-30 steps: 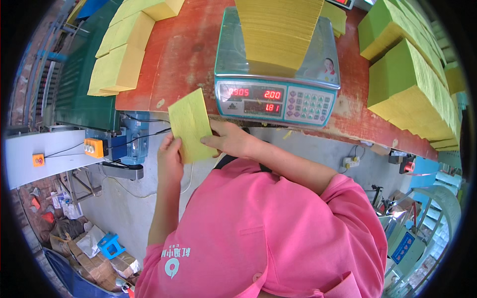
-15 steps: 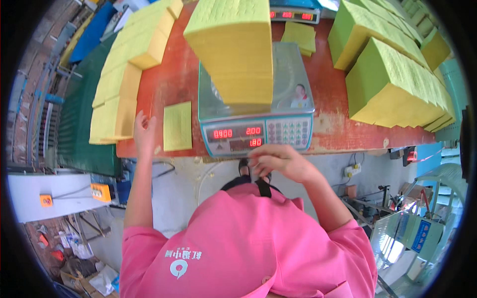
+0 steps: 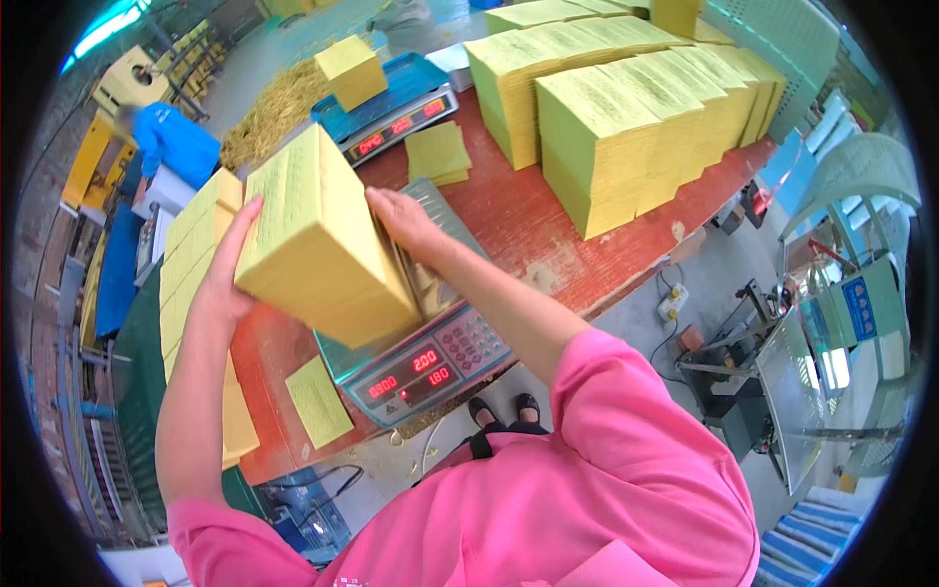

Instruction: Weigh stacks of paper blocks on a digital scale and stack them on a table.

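Paper stack (image 3: 321,240), fingers (image 3: 387,205) either side, scale (image 3: 396,393) beneath

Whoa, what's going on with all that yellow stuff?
A person in a pink shirt has a tall yellow stack between two bare hands: the left hand on one side, the right hand on the other. It's above a scale with glowing red digits; I can't tell whether it's resting there or lifted. A thin yellow piece lies left of the scale on the red table, and more stacks stand nearby.
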Available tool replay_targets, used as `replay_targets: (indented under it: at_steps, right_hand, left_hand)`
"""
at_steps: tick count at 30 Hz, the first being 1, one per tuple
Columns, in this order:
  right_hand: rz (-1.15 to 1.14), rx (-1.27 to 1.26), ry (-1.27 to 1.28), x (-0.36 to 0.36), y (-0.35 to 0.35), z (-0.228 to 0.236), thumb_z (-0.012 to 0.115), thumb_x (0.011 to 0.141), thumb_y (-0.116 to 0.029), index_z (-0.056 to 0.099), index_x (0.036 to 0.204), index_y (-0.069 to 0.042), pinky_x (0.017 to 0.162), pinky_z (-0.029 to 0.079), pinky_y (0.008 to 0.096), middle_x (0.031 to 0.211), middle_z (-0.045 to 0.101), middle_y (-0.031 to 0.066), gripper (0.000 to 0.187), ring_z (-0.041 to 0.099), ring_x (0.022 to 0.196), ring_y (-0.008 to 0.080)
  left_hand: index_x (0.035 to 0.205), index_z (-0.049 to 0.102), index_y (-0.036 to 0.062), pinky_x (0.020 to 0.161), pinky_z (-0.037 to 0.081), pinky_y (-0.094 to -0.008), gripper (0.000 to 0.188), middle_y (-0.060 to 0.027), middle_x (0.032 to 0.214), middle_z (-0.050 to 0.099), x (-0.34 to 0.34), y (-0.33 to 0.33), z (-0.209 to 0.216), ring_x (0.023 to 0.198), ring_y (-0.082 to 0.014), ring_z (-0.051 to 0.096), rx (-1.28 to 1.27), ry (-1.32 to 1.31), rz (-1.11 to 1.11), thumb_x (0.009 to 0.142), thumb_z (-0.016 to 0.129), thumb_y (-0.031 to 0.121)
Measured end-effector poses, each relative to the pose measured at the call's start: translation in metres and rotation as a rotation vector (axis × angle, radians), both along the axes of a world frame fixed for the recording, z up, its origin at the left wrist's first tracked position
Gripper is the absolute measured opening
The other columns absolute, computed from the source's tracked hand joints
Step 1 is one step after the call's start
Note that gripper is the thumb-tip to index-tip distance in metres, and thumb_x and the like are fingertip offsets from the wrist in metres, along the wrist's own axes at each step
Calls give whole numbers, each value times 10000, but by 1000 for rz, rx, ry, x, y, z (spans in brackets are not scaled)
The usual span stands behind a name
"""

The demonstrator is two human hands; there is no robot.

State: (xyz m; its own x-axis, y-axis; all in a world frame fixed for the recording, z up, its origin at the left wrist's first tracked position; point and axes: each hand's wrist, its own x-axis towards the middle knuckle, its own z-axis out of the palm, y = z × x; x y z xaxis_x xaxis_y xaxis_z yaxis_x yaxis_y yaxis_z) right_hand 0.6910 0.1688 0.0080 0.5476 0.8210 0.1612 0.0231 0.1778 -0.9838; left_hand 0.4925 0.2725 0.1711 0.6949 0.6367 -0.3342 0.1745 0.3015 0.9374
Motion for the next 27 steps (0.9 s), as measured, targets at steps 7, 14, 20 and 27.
replay_targets:
  at_steps: [7,14,20,27]
  right_hand:
    - [-118,-5,-181,-4,-111,4,472,978,-382,625,1115,4,884,474,379,1044,669,202,437,638,1016,322]
    - [-134,-386,204,-32,-241,-45,462,1015,-342,615,1112,9,791,511,280,1074,659,125,395,642,964,170]
    - [83,101,991,-44,-244,-74,363,1033,-416,489,1331,-19,896,507,382,1181,635,135,511,647,1027,246]
    - [-145,128,826,-2,-251,-27,530,976,-217,470,1373,-14,944,468,324,1281,582,80,450,560,1169,185]
  left_hand:
    - [1373,494,69,935,500,-345,559,-85,1270,616,3,-43,-7,1110,-190,619,-184,41,-247,957,534,440]
    - [1398,451,51,960,497,-345,599,-106,1287,601,27,-51,-13,1121,-196,618,-213,30,-358,964,507,461]
    - [1403,439,55,971,494,-349,602,-112,1291,596,70,-83,-11,1135,-196,612,-241,16,-527,975,472,477]
    - [1398,437,60,975,493,-353,603,-113,1308,581,103,-117,-3,1146,-198,606,-255,-38,-446,974,473,488]
